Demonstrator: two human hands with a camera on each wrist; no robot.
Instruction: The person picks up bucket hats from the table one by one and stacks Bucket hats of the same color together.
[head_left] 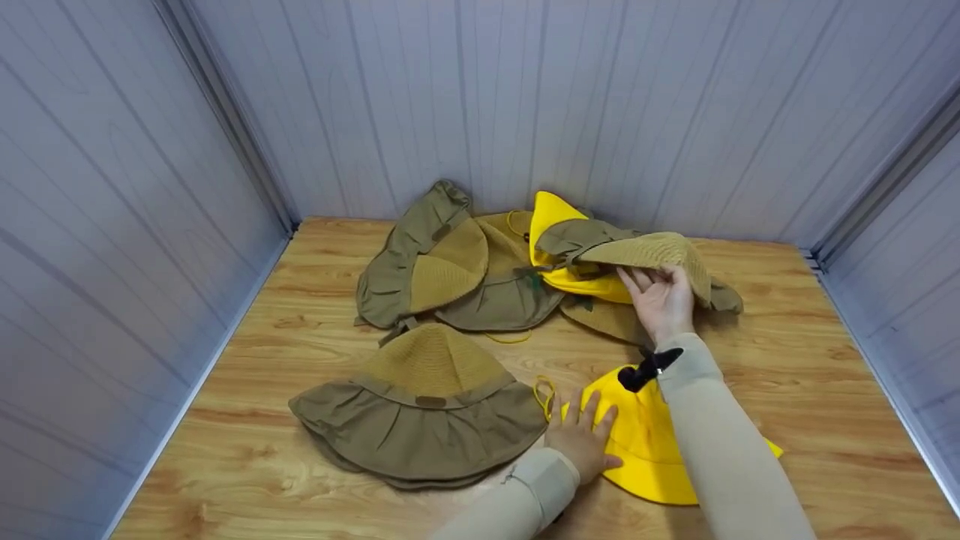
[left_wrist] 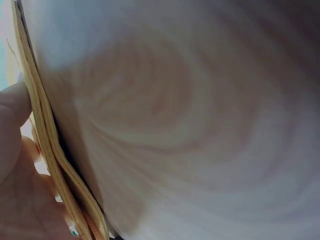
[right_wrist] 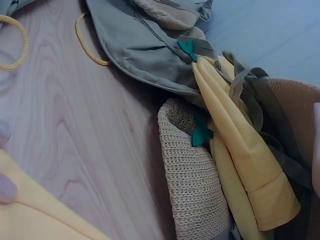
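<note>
In the head view, my left hand (head_left: pixel 581 439) rests with spread fingers on a yellow bucket hat (head_left: pixel 645 457) at the front right. The left wrist view shows the thumb and palm beside that hat's yellow brim edge (left_wrist: pixel 47 130). At the back right, my right hand (head_left: pixel 664 304) holds the edge of a sun hat with a tan straw crown (head_left: pixel 649 251) and olive cloth brim, raised over other hats. Part of its fingers is hidden under that hat. Beneath it lie another yellow hat (head_left: pixel 551 214) and a straw crown (right_wrist: pixel 192 185) with a green leaf.
Another straw-and-olive sun hat (head_left: pixel 431 427) lies at the front left. Behind it, more olive-brimmed hats (head_left: pixel 450 281) overlap against the back wall. A yellow cord loop (head_left: pixel 510 337) lies on the wood-grain table (head_left: pixel 262 420). Panel walls (head_left: pixel 127 202) enclose the left, back and right.
</note>
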